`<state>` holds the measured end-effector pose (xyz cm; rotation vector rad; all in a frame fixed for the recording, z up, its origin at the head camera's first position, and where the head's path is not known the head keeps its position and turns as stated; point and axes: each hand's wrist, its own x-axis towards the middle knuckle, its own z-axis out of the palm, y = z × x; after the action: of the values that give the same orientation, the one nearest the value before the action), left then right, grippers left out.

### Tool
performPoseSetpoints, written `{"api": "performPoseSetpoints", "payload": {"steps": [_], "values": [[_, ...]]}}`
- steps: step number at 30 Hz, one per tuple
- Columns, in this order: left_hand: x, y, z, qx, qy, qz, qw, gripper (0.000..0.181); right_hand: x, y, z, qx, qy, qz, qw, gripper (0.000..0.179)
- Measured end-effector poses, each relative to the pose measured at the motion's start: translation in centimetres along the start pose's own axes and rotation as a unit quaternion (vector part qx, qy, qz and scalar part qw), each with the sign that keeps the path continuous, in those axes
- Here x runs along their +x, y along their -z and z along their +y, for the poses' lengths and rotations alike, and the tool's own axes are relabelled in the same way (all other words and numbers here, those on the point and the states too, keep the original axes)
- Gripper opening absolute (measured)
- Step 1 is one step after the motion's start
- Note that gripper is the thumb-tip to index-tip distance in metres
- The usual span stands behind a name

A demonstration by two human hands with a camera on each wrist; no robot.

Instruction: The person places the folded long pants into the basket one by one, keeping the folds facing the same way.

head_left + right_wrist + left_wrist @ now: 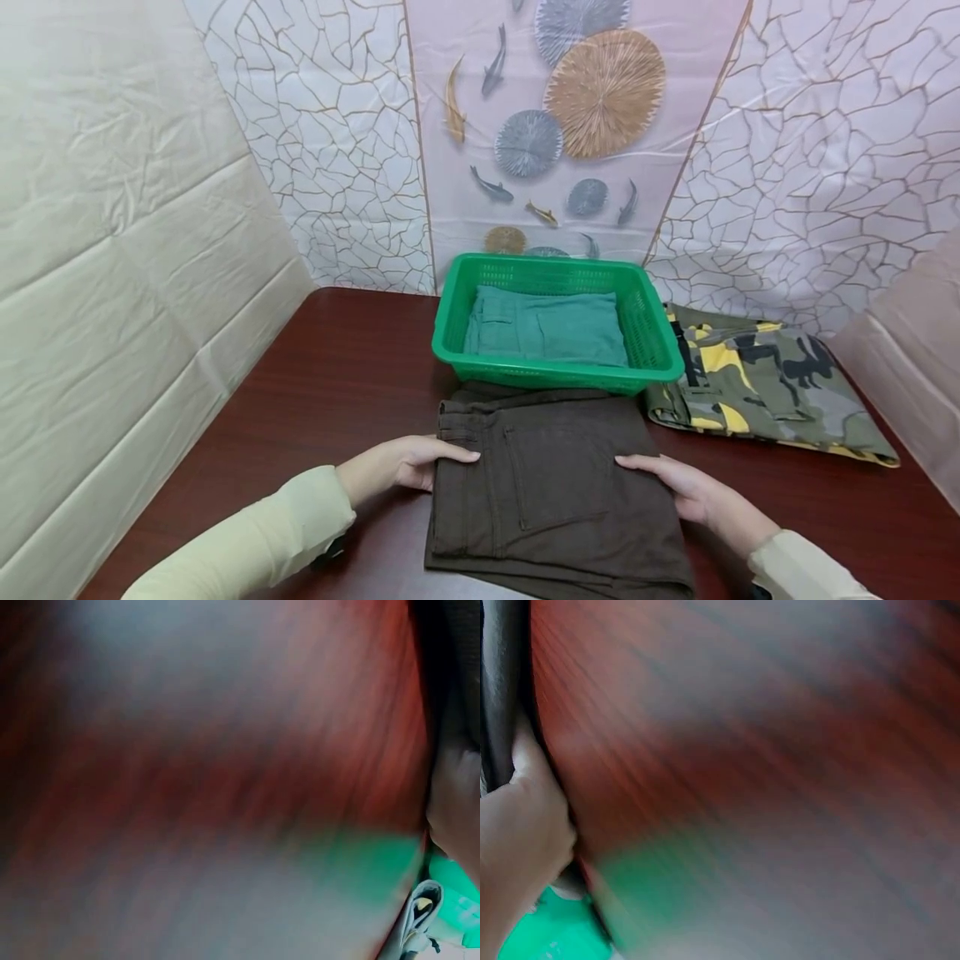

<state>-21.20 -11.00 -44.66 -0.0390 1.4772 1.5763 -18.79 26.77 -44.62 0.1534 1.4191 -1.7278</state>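
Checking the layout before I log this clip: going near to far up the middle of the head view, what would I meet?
Folded brown pants → green basket → patterned backdrop.

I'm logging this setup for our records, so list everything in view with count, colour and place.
folded trousers: 1, dark brown, between the hands
basket: 1, green, beyond the trousers
folded garment: 1, teal, inside the basket
camouflage garment: 1, grey-green, yellow and black, right of the basket
table: 1, reddish brown, beneath these
patterned backdrop: 1, white and pinkish, behind the table
side coverings: 2, cream, left and right
left hand: 1, bare, gripping the trousers' left edge
right hand: 1, bare, gripping their right edge
sleeves: 2, cream, one per arm
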Motion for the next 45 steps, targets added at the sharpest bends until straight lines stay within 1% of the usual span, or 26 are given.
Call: {"api": "performPoseSetpoints", "payload": {"steps": [4, 7, 9, 11, 15, 20, 24, 27, 32, 37, 42, 45], "values": [[0.3, -0.6, 0.1, -0.001, -0.011, 0.044, 0.999, 0.037, -0.1, -0.1, 0.0, -0.003, 0.005, 0.025, 0.9997, 0.039], [0.3, -0.7, 0.1, -0.001, -0.016, 0.072, 0.9973, 0.035, -0.2, -0.2, -0.2, -0.007, 0.015, 0.027, 0.9995, 0.038], [0.2, -0.6, 0.0, -0.001, -0.017, 0.081, 0.9965, 0.035, -0.3, -0.2, -0.3, -0.012, 0.02, 0.029, 0.9993, 0.041], [0.0, -0.6, 0.1, 0.002, -0.02, 0.086, 0.9961, 0.034, -0.4, -0.3, -0.5, -0.02, 0.021, 0.032, 0.9991, 0.05], [-0.6, -0.3, 0.7, 0.007, -0.028, 0.086, 0.9958, 0.035, -0.6, -0.5, -1.0, -0.036, 0.021, 0.039, 0.9984, 0.065], [-1.2, -0.1, 1.5, 0.007, -0.035, 0.085, 0.9958, 0.038, -1.1, -1.0, -1.6, -0.049, 0.025, 0.05, 0.9972, 0.066], [-1.7, 0.0, 1.9, 0.007, -0.041, 0.08, 0.9959, 0.041, -1.5, -1.4, -2.2, -0.07, 0.022, 0.065, 0.9952, 0.074], [-2.1, 0.2, 2.2, 0.006, -0.049, 0.074, 0.996, 0.042, -1.9, -1.8, -2.7, -0.084, 0.024, 0.065, 0.9941, 0.076], [-3.1, 0.5, 3.0, 0.015, -0.06, 0.065, 0.9959, 0.041, -2.6, -2.4, -3.8, -0.094, 0.035, 0.061, 0.9931, 0.068], [-3.9, 0.5, 3.9, 0.021, -0.068, 0.061, 0.9956, 0.047, -3.3, -2.9, -4.6, -0.092, 0.046, 0.078, 0.9916, 0.063], [-4.7, 0.2, 4.5, 0.017, -0.073, 0.058, 0.9955, 0.049, -3.9, -3.3, -5.0, -0.09, 0.053, 0.081, 0.9912, 0.041], [-5.1, 0.1, 5.0, 0.023, -0.08, 0.056, 0.9949, 0.049, -4.4, -3.5, -5.5, -0.101, 0.059, 0.09, 0.9891, 0.035]]}}
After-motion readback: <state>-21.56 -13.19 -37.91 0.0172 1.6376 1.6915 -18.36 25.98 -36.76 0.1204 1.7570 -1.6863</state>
